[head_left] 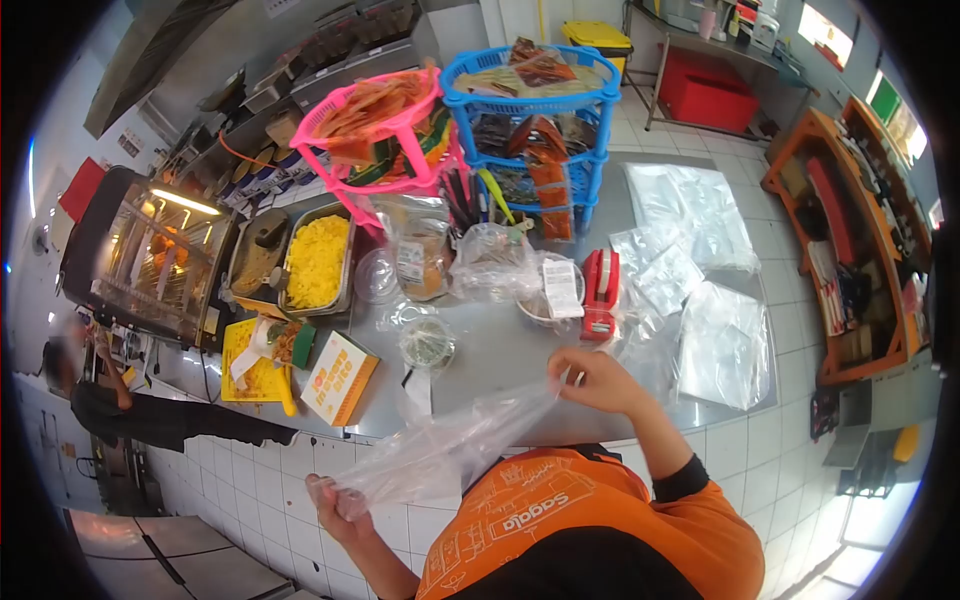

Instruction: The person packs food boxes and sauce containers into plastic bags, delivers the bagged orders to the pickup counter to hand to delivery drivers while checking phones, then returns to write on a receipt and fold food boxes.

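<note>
While the left grip (342, 508) is clasping the lower end of the clear bag (435, 450), the right grip (597, 382) is pinching the other end. The bag is spanning the gap diagonally at the near edge of the counter (500, 365). The red tool (600, 292) is lying near the right grip; the cup (427, 343) and box (340, 380) are sitting beyond the bag.

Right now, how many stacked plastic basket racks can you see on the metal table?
2. The pink rack stands toward the back, behind the tray of yellow food; the blue rack is just to its right. Another behind them could be hidden.
</note>
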Tool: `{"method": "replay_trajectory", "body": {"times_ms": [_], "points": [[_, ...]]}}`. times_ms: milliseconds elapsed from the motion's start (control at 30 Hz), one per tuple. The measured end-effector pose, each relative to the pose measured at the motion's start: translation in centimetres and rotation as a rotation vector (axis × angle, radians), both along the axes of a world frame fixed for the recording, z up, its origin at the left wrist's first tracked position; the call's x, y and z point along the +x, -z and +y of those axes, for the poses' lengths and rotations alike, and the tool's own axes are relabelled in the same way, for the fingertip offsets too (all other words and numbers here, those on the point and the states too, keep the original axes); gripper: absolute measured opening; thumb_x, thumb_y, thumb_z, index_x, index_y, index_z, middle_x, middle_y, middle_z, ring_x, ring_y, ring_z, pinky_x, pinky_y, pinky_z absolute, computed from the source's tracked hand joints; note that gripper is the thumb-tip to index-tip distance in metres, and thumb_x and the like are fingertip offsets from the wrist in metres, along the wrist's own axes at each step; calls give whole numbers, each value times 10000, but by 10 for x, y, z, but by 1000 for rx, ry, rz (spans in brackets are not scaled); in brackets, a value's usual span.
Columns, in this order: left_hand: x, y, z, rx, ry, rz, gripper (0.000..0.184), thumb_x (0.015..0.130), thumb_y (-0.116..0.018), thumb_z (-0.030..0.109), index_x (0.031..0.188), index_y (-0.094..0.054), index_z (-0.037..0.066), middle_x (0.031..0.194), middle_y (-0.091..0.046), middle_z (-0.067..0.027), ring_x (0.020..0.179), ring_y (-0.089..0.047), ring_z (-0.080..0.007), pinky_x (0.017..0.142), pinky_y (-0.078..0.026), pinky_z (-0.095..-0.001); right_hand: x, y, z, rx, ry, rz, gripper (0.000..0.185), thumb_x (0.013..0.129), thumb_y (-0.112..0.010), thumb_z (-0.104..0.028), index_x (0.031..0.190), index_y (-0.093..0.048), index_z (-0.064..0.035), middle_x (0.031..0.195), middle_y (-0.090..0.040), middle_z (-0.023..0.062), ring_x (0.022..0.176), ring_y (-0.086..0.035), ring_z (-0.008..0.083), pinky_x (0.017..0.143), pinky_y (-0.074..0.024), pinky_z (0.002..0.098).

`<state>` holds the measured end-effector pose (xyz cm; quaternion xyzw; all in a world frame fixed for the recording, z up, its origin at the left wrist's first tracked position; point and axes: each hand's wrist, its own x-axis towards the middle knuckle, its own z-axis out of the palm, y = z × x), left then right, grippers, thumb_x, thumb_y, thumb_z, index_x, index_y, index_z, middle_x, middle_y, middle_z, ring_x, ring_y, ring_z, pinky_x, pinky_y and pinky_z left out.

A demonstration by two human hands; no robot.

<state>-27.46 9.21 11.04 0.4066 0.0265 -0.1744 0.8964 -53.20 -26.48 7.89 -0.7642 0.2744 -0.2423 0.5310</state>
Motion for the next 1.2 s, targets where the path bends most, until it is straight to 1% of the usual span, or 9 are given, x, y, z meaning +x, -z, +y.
{"method": "replay_trajectory", "body": {"times_ms": [133, 300, 433, 700, 767, 833, 967, 1133, 1200], "points": [[-16, -36, -27, 400, -89, -63, 363, 841, -681, 40, 1117, -460, 123, 831, -543, 18, 437, -371, -42, 321, -270, -194, -58, 26, -29, -618, 606, 83, 285, 754, -716, -112, 1026, -650, -60, 933, -634, 119, 909, -615, 294, 806, -496, 371], [-52, -37, -75, 546, 296, -224, 304, 833, -702, 49, 1030, -475, 102, 798, -529, -2, 437, -383, -39, 314, -269, -202, -132, 84, -40, -216, 514, 680, 235, 764, -679, -25, 991, -617, -23, 1014, -641, 168, 1116, -553, 369, 938, -445, 396], [-57, -47, -100, 731, 571, -427, 196, 845, -687, 32, 950, -524, 59, 775, -527, 3, 528, -460, -41, 414, -362, -201, -140, 48, -56, -503, 772, 73, 66, 827, -604, 12, 845, -543, -4, 1069, -656, 148, 1026, -598, 303, 888, -485, 376], [-69, -60, -115, 794, 456, -632, 93, 856, -662, -5, 913, -594, 23, 794, -571, 25, 745, -525, -36, 574, -399, -187, -98, -58, -69, 54, 836, -905, 130, 928, -358, -30, 844, -440, -86, 796, -621, 70, 739, -583, 150, 561, -442, 221], [-72, -43, -124, 747, 336, -630, 102, 842, -671, -3, 927, -626, 30, 772, -583, 18, 706, -533, -52, 570, -412, -201, -56, -74, -49, 552, 275, -1400, 130, 998, -388, -158, 1013, -516, -141, 729, -558, 17, 658, -541, 113, 543, -416, 237], [-84, -45, -136, 917, 279, -811, 164, 811, -690, 6, 966, -656, 43, 763, -606, -11, 671, -566, -96, 568, -436, -221, -12, -35, -3, 379, 477, -813, 239, 1016, -432, -276, 1159, -534, -113, 949, -596, 46, 821, -584, 186, 717, -489, 323], [-99, -77, -153, 757, 632, -1490, 329, 696, -775, 109, 1012, -685, 90, 825, -659, -67, 661, -632, -217, 571, -511, -300, 101, 0, 77, 33, -953, 60, 322, 946, -508, -223, 1193, -566, -25, 1125, -597, 108, 1130, -540, 243, 974, -444, 396], [-93, -45, -74, 1367, 580, -1483, 261, 828, -601, -15, 1048, -698, 84, 782, -670, -69, 618, -627, -197, 569, -524, -279, 164, 9, 59, 90, -699, -135, 352, 943, -521, -241, 1225, -548, -32, 1160, -584, 128, 1132, -543, 258, 982, -444, 396], [-82, 2, -55, 1114, 182, -899, 288, 861, -573, 7, 1132, -654, 59, 793, -589, -55, 605, -559, -168, 550, -451, -287, 172, 12, 68, 70, -772, -118, 365, 941, -526, -248, 1237, -540, -35, 1174, -578, 136, 1132, -545, 264, 985, -445, 396]]}}
